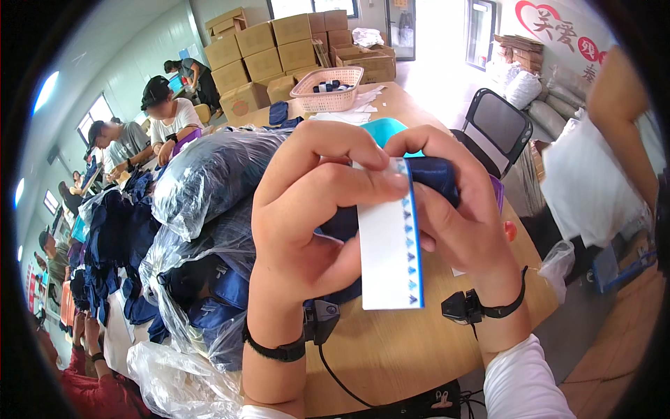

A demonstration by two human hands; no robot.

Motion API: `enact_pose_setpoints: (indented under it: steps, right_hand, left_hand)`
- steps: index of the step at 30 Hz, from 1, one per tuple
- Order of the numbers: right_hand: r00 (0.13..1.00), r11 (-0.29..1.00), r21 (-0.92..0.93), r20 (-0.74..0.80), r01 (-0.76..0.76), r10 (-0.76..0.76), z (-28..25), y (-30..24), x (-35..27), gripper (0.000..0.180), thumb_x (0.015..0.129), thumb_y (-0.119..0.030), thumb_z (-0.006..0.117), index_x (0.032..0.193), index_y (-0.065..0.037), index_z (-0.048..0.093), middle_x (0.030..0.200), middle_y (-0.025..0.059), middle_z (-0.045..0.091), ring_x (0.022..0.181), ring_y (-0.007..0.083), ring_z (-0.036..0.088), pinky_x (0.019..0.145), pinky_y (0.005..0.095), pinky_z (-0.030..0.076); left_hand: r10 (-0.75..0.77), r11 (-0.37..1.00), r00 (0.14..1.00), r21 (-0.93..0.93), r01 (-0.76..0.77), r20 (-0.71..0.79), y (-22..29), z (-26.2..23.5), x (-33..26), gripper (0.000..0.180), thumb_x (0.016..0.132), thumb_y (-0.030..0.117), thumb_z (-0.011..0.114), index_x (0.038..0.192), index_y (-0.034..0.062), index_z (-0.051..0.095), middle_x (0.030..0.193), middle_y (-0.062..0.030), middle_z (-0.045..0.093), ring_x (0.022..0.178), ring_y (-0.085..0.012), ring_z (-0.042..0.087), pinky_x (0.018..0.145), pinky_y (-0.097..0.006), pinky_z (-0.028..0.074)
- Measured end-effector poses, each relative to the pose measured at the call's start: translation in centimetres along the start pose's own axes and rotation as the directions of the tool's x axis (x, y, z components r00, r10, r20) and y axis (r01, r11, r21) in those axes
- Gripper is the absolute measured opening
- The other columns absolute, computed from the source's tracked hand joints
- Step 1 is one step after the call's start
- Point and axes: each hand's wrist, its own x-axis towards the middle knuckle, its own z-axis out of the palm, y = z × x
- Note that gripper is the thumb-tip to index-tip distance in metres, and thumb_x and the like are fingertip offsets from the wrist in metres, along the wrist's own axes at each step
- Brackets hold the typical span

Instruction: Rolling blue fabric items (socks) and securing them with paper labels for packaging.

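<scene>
Both my hands are raised over the table around a rolled piece of navy fabric (431, 172). A white paper strip (382, 262) with a blue patterned edge hangs down in front of the roll. My left hand (296, 199) pinches the strip's upper end between thumb and fingers. Around the roll's right end curl the fingers of my right hand (462, 202), its thumb pressing close to the strip's blue edge. My fingers and the strip hide much of the roll.
Clear plastic bags (209, 183) of navy garments crowd the wooden table (377, 363) on the left. A pink basket (322, 103) with banded navy rolls stands at the far end, a teal container (385, 128) behind my hands. A black chair (497, 126) is at right; several people work along the left.
</scene>
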Motion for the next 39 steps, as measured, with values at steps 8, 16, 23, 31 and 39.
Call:
enact_pose_setpoints:
  steps: [8,16,23,31,39]
  right_hand:
    - [0.898,0.774,-0.459,0.169,0.436,-0.406,-1.3,1.0,1.0,0.065,0.084,-0.017,0.088,0.136,-0.002,0.053,0.125,0.0062,0.058,0.107,0.0109,0.061,0.092,0.0243,0.049]
    - [0.889,0.762,-0.463,0.176,0.453,-0.422,-1.8,0.7,0.9,0.054,0.089,-0.014,0.082,0.135,-0.001,0.056,0.127,0.0083,0.058,0.114,0.0147,0.059,0.098,0.0281,0.049]
    - [0.910,0.785,-0.467,0.136,0.408,-0.392,-2.1,-0.1,0.7,0.055,0.088,-0.018,0.082,0.134,-0.001,0.057,0.126,0.0094,0.060,0.115,0.0180,0.061,0.101,0.0297,0.048]
    - [0.934,0.841,-0.406,0.135,0.356,-0.331,-1.6,-0.2,0.4,0.061,0.089,-0.032,0.087,0.132,0.000,0.058,0.125,0.0089,0.063,0.114,0.0183,0.062,0.101,0.0302,0.048]
    - [0.931,0.799,-0.477,0.188,0.366,-0.314,-1.5,0.0,0.8,0.070,0.083,-0.053,0.089,0.120,0.000,0.065,0.110,0.0099,0.070,0.098,0.0191,0.068,0.088,0.0314,0.053]
  left_hand:
    - [-0.105,0.989,0.987,-0.121,0.090,-0.123,-1.0,0.5,-0.8,0.025,0.076,0.002,0.083,0.100,0.0009,0.076,0.107,-0.0127,0.067,0.098,-0.0239,0.068,0.086,-0.033,0.054]
    - [-0.071,0.991,0.982,-0.122,0.050,-0.174,-1.0,1.5,-1.0,0.025,0.075,-0.001,0.082,0.100,0.0008,0.076,0.110,-0.0136,0.068,0.097,-0.0236,0.069,0.085,-0.033,0.055]
    - [0.032,0.999,0.983,0.009,-0.031,-0.182,-0.5,2.0,-0.9,0.026,0.077,-0.002,0.081,0.103,0.0021,0.080,0.109,-0.0127,0.070,0.098,-0.0245,0.073,0.085,-0.034,0.059]
    - [0.034,0.999,0.992,0.001,-0.034,-0.119,-0.4,0.8,-0.4,0.029,0.074,0.005,0.083,0.101,0.0019,0.074,0.101,-0.0116,0.067,0.091,-0.0239,0.067,0.082,-0.034,0.056]
    - [-0.060,0.974,0.974,-0.201,0.105,0.218,-0.6,-1.6,-0.5,0.044,0.074,0.024,0.078,0.109,0.0059,0.058,0.105,-0.0108,0.051,0.094,-0.0208,0.050,0.085,-0.034,0.043]
